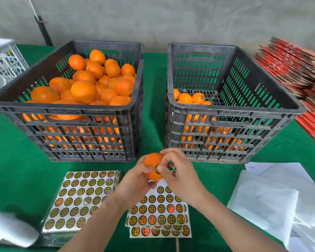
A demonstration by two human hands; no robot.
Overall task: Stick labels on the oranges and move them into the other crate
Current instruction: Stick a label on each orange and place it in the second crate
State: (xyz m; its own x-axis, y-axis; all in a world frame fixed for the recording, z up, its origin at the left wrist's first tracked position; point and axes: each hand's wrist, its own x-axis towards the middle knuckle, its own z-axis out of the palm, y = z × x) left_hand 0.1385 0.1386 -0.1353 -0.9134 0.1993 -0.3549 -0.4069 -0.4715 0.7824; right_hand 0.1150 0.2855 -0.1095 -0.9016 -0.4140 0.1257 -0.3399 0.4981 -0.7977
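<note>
Green felt-type cloth (16, 160) covers the whole table, with a plain grey wall (171, 19) behind it. Two black slatted crates sit side by side with a strip of bare cloth between them. The left crate (62, 108) is heaped with unlabelled oranges (84, 91); the right crate (235, 110) only has a low layer of stickered fruit (198, 98) in its near left corner, so most of it is open.

Just in front of the gap, the orange (152, 164) is up off the table. The left hand (135, 184) cups it from below with its fingers wrapped around it. The right hand (180, 175) pinches it from the other side, forefinger curled over the top and thumb pressing on a round label (157, 170).

Right under the hands are loose sticker sheets (158, 215), and a wrapped sticker pack (80, 197) lies to their left. White plastic bags (271, 197) fill the near right. Red flat cartons (289, 64) crowd the far right edge, and a white crate (4, 57) sits at the far left.
</note>
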